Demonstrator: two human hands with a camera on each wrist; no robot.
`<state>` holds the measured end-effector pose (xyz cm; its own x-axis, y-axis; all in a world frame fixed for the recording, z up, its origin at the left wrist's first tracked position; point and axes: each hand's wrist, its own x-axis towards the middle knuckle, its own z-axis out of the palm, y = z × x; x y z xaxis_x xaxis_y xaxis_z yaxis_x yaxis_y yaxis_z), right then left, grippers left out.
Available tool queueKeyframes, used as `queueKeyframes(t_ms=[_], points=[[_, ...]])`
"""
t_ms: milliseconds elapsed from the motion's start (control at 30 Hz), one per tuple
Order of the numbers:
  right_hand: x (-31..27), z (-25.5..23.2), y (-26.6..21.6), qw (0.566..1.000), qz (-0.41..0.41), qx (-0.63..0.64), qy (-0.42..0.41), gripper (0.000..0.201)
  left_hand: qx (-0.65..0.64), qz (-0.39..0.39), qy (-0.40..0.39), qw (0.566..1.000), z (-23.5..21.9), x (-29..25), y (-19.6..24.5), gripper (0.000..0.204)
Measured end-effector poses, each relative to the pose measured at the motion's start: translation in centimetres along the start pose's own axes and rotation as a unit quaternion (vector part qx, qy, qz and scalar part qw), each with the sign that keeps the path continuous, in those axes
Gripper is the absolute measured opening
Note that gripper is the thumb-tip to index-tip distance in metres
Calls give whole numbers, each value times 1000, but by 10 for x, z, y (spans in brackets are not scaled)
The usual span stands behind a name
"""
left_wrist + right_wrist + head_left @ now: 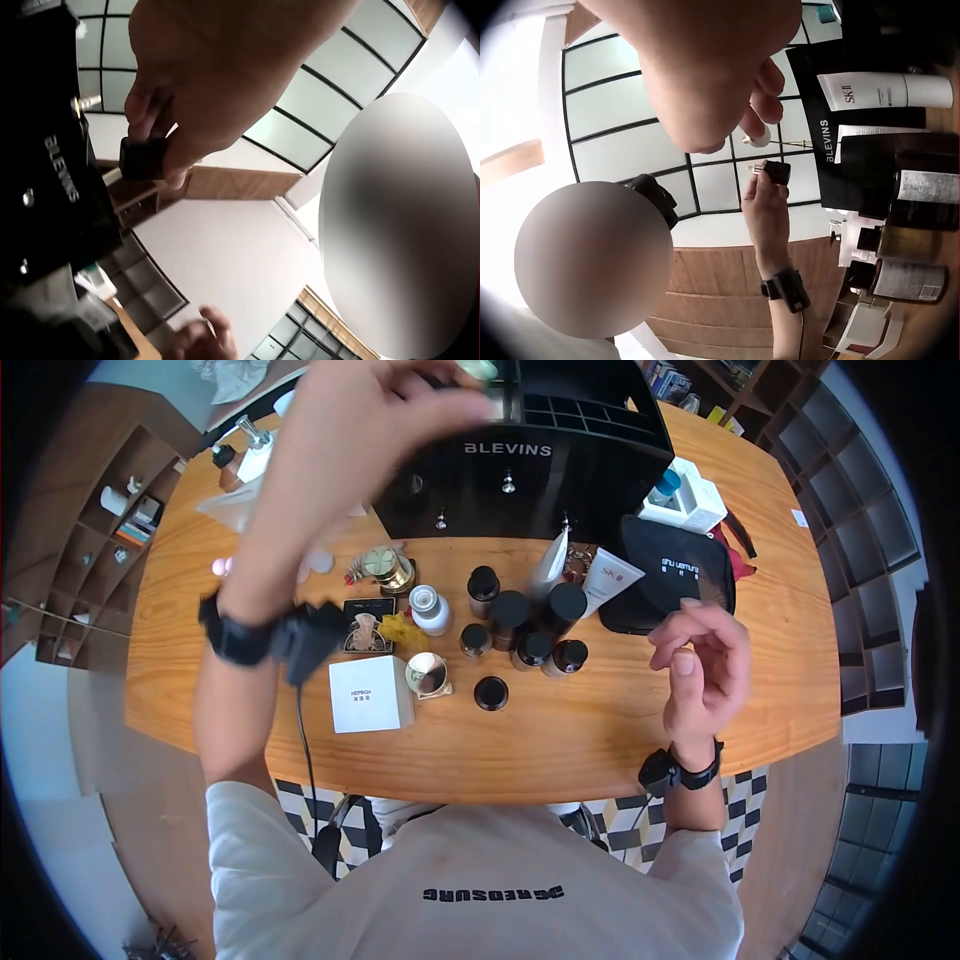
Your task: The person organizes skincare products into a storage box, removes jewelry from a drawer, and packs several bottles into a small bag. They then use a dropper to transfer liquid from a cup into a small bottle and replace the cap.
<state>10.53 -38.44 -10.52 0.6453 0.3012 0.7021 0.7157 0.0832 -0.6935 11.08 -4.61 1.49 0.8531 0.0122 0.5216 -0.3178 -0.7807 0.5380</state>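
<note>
My left hand [365,435] is raised at the front of the black organizer [510,485] lettered BLEVINS. Between thumb and fingers it pinches a small black block-like item [142,157], whose exact kind I cannot tell. That same black item [778,172] appears in the right wrist view, high beside the organizer. In the head view a pale green shiny top [478,369] shows at the fingertips. My right hand [708,665] hovers at the right side of the table with loosely bent fingers, holding nothing, close to the black pouch [665,575].
Several dark-capped bottles [510,615] stand mid-table beside a white SK-II tube [610,580]. A white box [368,695], a gold-topped jar [428,673] and a white bottle [430,610] are at left. Behind the pouch sits a white container [690,500].
</note>
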Motion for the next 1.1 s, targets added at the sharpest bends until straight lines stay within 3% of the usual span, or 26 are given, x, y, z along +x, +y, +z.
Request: queueKeyframes(t_ms=[33, 67, 100, 133, 200, 300, 433, 567, 633, 667, 733, 767, 800, 867, 1000, 1033, 1067, 1100], points=[[-1, -1, 2, 1000, -8, -12, 1, 32, -35, -74, -22, 996, -13, 16, 24, 19], [2, -1, 4, 1000, -13, -10, -3, 32, 5, -64, 2, 998, -12, 30, 6, 19], [4, 0, 5, 998, -42, -47, -17, 30, -72, -101, -8, 992, -11, 39, -11, 13], [5, 2, 4, 994, -68, -84, -30, 28, -72, -103, -4, 992, -10, 49, -25, 13], [5, 6, 1, 995, -47, -82, -34, 24, -72, -129, -94, 985, -5, 67, -53, 8], [2, 9, 2, 999, 4, -39, -30, 23, -82, -160, -130, 975, 12, 87, -93, 7], [3, 7, 3, 998, 22, -49, -37, 22, -46, -176, -116, 976, 28, 101, -100, 5], [5, 5, 6, 995, -5, -85, -55, 20, -18, -154, -110, 982, 30, 94, -90, 12], [7, 4, 4, 994, -11, -93, -57, 20, -37, -157, -17, 987, 27, 77, -80, 21], [8, 4, 2, 993, -18, -102, -60, 21, -35, -157, -23, 987, 23, 71, -68, 21], [7, 5, -2, 992, -18, -105, -61, 21, 166, -93, -130, 973, 11, 62, -48, 34], [8, 5, -3, 991, -25, -110, -68, 22, 147, -45, -113, 982, 23, 59, -108, 46], [9, 6, -3, 992, -26, -108, -67, 22, 148, -45, -114, 981, 24, 61, -107, 46], [11, 7, -3, 987, -67, -121, -84, 23, 146, -91, -196, 965, 29, 66, -100, 51], [11, 8, -3, 985, -56, -132, -91, 23, 172, -90, -190, 962, 36, 80, -109, 54], [11, 9, -2, 987, -44, -127, -90, 23, 203, -39, -146, 967, 41, 81, -119, 45], [11, 9, -2, 988, -32, -123, -89, 23, 201, -37, -146, 968, 38, 87, -101, 45], [11, 9, -1, 987, -32, -126, -90, 23, 174, -86, -220, 956, 31, 98, -80, 47]])
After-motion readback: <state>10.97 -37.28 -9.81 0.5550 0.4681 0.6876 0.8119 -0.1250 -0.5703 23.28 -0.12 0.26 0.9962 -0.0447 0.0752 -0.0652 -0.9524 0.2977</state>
